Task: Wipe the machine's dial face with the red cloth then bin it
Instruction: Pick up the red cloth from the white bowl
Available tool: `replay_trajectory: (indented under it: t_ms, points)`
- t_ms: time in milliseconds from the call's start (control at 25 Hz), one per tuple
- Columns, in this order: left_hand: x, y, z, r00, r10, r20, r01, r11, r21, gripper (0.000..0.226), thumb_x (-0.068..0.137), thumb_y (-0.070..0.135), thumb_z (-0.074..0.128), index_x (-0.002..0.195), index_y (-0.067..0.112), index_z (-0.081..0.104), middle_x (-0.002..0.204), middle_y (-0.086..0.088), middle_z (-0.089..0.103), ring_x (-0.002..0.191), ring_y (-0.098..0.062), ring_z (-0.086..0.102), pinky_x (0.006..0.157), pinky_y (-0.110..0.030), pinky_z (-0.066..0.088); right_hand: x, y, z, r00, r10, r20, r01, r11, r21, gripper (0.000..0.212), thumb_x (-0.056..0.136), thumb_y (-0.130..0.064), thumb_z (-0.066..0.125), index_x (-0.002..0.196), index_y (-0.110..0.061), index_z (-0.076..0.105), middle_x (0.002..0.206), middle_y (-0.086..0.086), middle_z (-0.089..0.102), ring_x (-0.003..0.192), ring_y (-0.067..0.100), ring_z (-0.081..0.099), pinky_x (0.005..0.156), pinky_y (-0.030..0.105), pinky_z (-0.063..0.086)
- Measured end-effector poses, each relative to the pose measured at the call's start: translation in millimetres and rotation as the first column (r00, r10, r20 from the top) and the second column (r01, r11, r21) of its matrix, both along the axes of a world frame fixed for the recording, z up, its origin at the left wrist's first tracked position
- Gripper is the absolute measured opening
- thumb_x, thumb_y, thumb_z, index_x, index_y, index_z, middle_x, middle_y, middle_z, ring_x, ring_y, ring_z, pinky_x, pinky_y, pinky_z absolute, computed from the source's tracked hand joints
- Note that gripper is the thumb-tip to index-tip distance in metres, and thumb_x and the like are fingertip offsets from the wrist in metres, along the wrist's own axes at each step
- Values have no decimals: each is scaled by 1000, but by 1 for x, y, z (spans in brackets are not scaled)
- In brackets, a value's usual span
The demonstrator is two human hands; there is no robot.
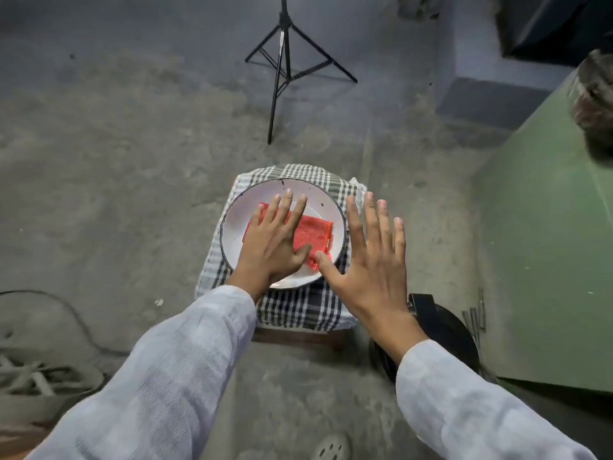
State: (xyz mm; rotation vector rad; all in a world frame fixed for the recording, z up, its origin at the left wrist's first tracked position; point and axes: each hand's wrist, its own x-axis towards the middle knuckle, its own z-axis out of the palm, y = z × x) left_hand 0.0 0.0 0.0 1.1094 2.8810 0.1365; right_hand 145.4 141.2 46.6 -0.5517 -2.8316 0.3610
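Observation:
A folded red cloth (311, 234) lies in a white enamel bowl (315, 197) with a dark rim, in the middle of the head view. My left hand (275, 237) hovers flat over the cloth's left half, fingers spread, holding nothing. To the right of the bowl my right hand (371, 257) is spread open too, its thumb tip at the cloth's near right corner. The green machine (544, 260) fills the right side. A dark round part (444, 330) shows below my right wrist; I cannot tell whether it is the dial.
The bowl sits on a checked cloth (298, 307) draped over a low stool. A black tripod (285, 68) stands on the concrete floor behind it. A cable and a dark tub of scraps (39, 383) lie at the lower left. A grey block (491, 101) stands back right.

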Motion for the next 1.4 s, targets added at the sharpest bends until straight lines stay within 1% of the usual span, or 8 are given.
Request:
replay_trajectory:
  t_ms: [240, 520, 720, 840, 920, 1000, 1120, 1400]
  points:
    - [-33, 4, -37, 965, -174, 198, 227, 931, -286, 96, 90, 55, 38, 170, 23, -3, 179, -7, -1, 166, -26, -1, 134, -49, 2, -4, 5, -27, 998, -21, 62, 21, 1000, 0, 97, 97, -72, 41, 173, -23, 5, 182, 10, 1, 169, 30, 2, 137, 55, 4]
    - [-50, 17, -40, 961, -267, 71, 275, 908, -315, 84, 85, 68, 43, 153, 19, 36, 128, -13, 49, 116, -35, 50, 113, -46, 35, -2, 12, -37, 997, -40, 72, 41, 999, -13, 96, 96, -73, 34, 173, -25, 4, 182, 8, 1, 169, 30, 3, 136, 56, 8]
    - [-47, 26, -37, 989, -101, 112, 126, 961, -245, 58, 89, 57, 62, 125, 12, 53, 118, -12, 57, 109, -35, 56, 96, -46, 41, 4, 19, -39, 995, -63, 73, 62, 998, 7, 96, 100, -68, 53, 173, -24, 10, 182, 9, 5, 169, 32, 7, 135, 56, 11]
    - [-45, 28, -26, 961, 74, 266, -97, 993, 73, 35, 86, 37, 67, 109, 13, 57, 109, -12, 60, 102, -37, 57, 88, -46, 44, 7, 21, -32, 994, -68, 86, 68, 998, 8, 96, 99, -68, 53, 173, -23, 11, 182, 8, 5, 169, 31, 6, 135, 56, 9]
    - [-37, 33, -12, 841, 130, 525, -356, 865, 354, 37, 71, 29, 65, 104, 12, 60, 101, -8, 63, 89, -29, 58, 80, -43, 47, 6, 20, -22, 992, -76, 96, 78, 997, -14, 95, 99, -67, 49, 173, -24, 8, 182, 7, 1, 169, 29, 2, 136, 54, 7]
    - [-26, 45, 9, 595, -18, 803, -671, 539, 510, 50, 59, 18, 60, 106, 2, 66, 90, -4, 65, 72, -17, 60, 71, -33, 49, 3, 18, -6, 993, -88, 76, 89, 996, -16, 92, 100, -67, 43, 173, -25, 7, 182, 6, 0, 169, 29, 0, 137, 53, 5]
    - [-10, 60, 40, 273, -433, 859, -923, 134, 361, 35, 61, 12, 55, 91, 0, 68, 75, -7, 68, 65, -21, 63, 72, -34, 51, 1, 22, 27, 994, -104, 38, 105, 995, -5, 91, 100, -69, 38, 173, -25, 8, 182, 6, 0, 169, 28, 0, 137, 52, 5]
    - [27, 94, 135, 86, -923, 375, -980, -9, 201, 82, 73, 18, 38, 152, -4, 44, 162, -24, 44, 154, -42, 39, 132, -56, 17, 16, 35, 135, 968, -166, -188, 172, 985, 21, 96, 95, -77, 38, 173, -24, 15, 182, 7, 9, 169, 26, 5, 137, 52, 9]
